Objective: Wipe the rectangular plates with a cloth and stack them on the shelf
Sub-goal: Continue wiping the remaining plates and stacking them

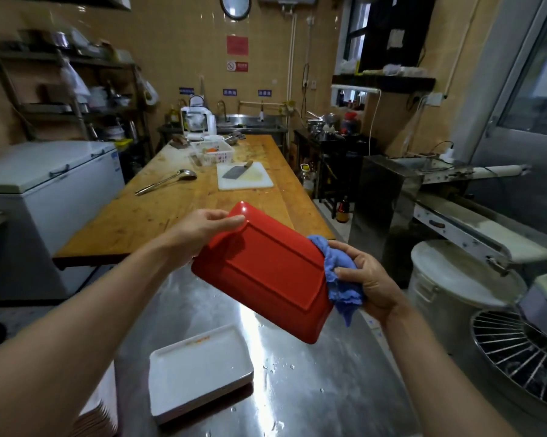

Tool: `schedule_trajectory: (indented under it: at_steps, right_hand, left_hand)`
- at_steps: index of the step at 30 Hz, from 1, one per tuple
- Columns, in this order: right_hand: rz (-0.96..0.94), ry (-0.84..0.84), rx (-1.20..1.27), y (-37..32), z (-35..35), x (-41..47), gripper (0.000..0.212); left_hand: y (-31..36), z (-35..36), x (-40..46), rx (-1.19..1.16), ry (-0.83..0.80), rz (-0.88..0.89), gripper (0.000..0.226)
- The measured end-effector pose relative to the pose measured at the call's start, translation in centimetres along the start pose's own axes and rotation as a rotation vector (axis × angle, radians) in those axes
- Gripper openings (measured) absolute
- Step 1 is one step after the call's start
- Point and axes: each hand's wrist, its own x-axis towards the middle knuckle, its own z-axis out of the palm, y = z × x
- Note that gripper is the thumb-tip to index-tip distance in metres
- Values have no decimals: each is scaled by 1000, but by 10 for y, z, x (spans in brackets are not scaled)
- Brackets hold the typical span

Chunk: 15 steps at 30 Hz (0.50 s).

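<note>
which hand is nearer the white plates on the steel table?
Left, by a small margin. The left hand grips the red plate's far corner, above the white plates; the right hand, holding the blue cloth, is off to their right.

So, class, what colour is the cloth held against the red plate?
Blue; the cloth shows in the head view, bunched in the right hand.
</note>
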Motion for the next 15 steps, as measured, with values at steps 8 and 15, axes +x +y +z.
schedule_trajectory:
  at_steps: [8,15]
  right_hand:
    - [-86,105,-213,-11,20,11,41]
    - [-327,232,-851,10,43,11,44]
  left_hand:
    - [-18,10,-2,-197,84,69,13]
    - [-31,13,2,-382,261,18,5]
